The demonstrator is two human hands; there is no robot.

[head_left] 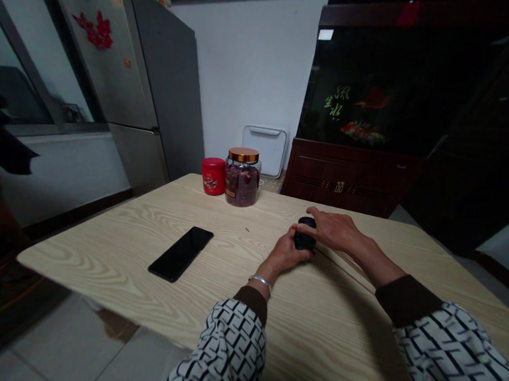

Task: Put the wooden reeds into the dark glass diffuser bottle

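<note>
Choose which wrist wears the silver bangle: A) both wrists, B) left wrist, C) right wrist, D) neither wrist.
B. The silver bangle circles the wrist of the left hand, which clasps the small black object together with the bare-wristed right hand.

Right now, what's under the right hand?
A small black object is under the right hand, and the left hand touches it too. Its top end shows, but the fingers cover the rest, so I can't tell what it is.
</note>
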